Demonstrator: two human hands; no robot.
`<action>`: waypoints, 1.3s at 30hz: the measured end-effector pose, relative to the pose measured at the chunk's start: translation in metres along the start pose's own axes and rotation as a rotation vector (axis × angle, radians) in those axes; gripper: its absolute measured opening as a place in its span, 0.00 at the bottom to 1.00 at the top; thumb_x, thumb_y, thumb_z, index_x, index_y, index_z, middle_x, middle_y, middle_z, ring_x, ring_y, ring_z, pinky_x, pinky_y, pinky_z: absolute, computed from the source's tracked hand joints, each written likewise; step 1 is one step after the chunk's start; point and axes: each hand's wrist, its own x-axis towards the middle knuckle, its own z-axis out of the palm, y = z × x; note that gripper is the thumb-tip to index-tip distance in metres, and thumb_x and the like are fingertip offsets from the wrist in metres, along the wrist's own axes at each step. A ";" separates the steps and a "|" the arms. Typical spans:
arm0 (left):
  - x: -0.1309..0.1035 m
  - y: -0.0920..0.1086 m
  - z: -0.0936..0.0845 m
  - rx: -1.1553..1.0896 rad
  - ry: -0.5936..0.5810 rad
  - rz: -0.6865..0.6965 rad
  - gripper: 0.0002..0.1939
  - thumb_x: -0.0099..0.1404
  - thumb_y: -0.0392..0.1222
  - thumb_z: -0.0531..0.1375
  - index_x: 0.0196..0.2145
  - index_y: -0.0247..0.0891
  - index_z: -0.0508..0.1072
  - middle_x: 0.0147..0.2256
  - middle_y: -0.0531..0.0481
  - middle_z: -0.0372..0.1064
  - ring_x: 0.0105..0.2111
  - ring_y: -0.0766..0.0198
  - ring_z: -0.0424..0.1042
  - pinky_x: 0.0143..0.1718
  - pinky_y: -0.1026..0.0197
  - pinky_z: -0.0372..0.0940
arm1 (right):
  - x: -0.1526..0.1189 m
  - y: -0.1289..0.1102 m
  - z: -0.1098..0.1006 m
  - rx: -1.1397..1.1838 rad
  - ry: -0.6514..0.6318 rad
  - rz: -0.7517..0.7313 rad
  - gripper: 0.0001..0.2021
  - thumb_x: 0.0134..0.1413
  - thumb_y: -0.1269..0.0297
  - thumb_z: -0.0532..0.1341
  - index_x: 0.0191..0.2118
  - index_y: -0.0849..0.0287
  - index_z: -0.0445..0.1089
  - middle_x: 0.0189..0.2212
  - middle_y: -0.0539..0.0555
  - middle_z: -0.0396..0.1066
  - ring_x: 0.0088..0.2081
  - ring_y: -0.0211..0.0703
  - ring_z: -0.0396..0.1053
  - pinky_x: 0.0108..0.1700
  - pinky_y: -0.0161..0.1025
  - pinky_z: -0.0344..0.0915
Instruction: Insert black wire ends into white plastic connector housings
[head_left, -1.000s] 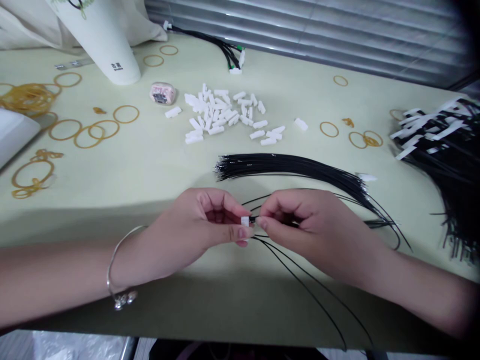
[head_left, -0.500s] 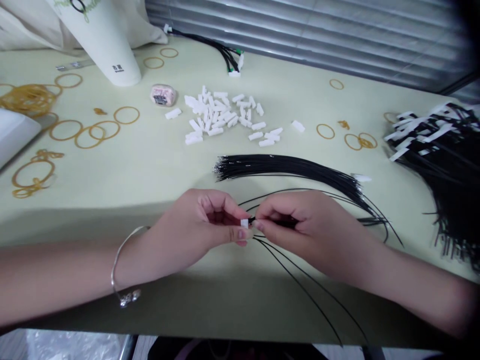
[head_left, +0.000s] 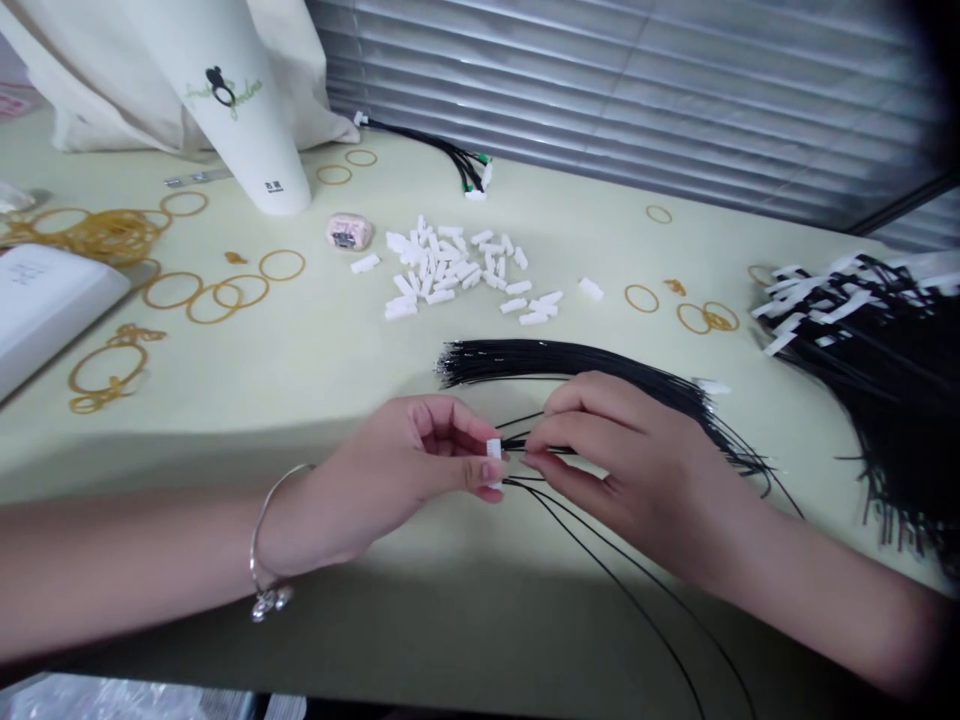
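Head view: left hand [head_left: 409, 465] keeps a white plug [head_left: 493, 448] pinched between thumb and fingers, over the near middle of the counter [head_left: 337, 370]. Black wires [head_left: 514, 445] leave the plug's right side. Right hand [head_left: 649, 470] is just right of it, among those wires; thumb and index tips look slightly parted, and I cannot tell whether they hold a wire.

Change: right fingertips, close against the plug half a second ago, now sit a little further right and looser, with wire showing between. Left pinch unchanged. Judgement: pressure at the wire side has probably eased while the plug remains supported; seating of the wires is too small to read.

Edges: two loose wires trail right and near, towards the counter's near edge. A wire bundle [head_left: 540, 360] lies just beyond the right hand, limiting room on the far side. Loose white plugs [head_left: 426, 268] lie farther off. Bare counter to the far left of the plug gives most room.
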 end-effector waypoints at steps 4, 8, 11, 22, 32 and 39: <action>-0.001 0.000 0.000 0.002 -0.003 0.002 0.12 0.51 0.36 0.67 0.32 0.34 0.69 0.26 0.54 0.73 0.28 0.70 0.73 0.35 0.67 0.66 | 0.002 -0.005 0.000 -0.015 -0.048 0.041 0.07 0.57 0.71 0.54 0.30 0.63 0.68 0.29 0.54 0.63 0.32 0.39 0.60 0.34 0.38 0.59; -0.001 0.000 -0.001 0.032 -0.005 -0.002 0.11 0.51 0.36 0.67 0.31 0.34 0.70 0.25 0.53 0.73 0.28 0.70 0.73 0.37 0.65 0.66 | 0.003 -0.010 -0.001 -0.032 -0.116 0.104 0.09 0.57 0.74 0.52 0.29 0.62 0.66 0.29 0.55 0.63 0.31 0.40 0.61 0.32 0.37 0.59; -0.002 0.000 0.000 0.048 -0.002 0.001 0.11 0.51 0.37 0.67 0.31 0.35 0.69 0.26 0.53 0.73 0.29 0.69 0.73 0.37 0.65 0.66 | 0.001 -0.012 -0.001 -0.017 -0.136 0.132 0.08 0.57 0.75 0.51 0.30 0.61 0.65 0.30 0.55 0.64 0.32 0.39 0.61 0.32 0.36 0.59; -0.003 0.001 0.002 0.042 0.012 -0.003 0.10 0.52 0.36 0.66 0.31 0.34 0.69 0.26 0.53 0.72 0.29 0.68 0.74 0.36 0.65 0.66 | -0.004 -0.011 -0.012 0.046 -0.141 0.260 0.09 0.58 0.72 0.51 0.27 0.60 0.61 0.26 0.52 0.63 0.27 0.36 0.60 0.27 0.35 0.57; -0.001 0.000 0.000 0.044 -0.004 -0.005 0.12 0.51 0.36 0.67 0.32 0.35 0.68 0.26 0.53 0.74 0.30 0.69 0.74 0.37 0.67 0.67 | -0.003 -0.008 -0.004 -0.063 -0.133 0.099 0.09 0.54 0.77 0.53 0.27 0.60 0.64 0.24 0.51 0.62 0.28 0.36 0.58 0.28 0.34 0.54; -0.001 -0.001 -0.001 0.045 -0.002 0.005 0.12 0.51 0.36 0.68 0.32 0.34 0.68 0.26 0.54 0.74 0.29 0.70 0.74 0.35 0.69 0.67 | -0.001 -0.009 -0.003 -0.053 -0.069 0.096 0.09 0.54 0.76 0.54 0.26 0.61 0.64 0.23 0.51 0.62 0.26 0.35 0.57 0.26 0.34 0.53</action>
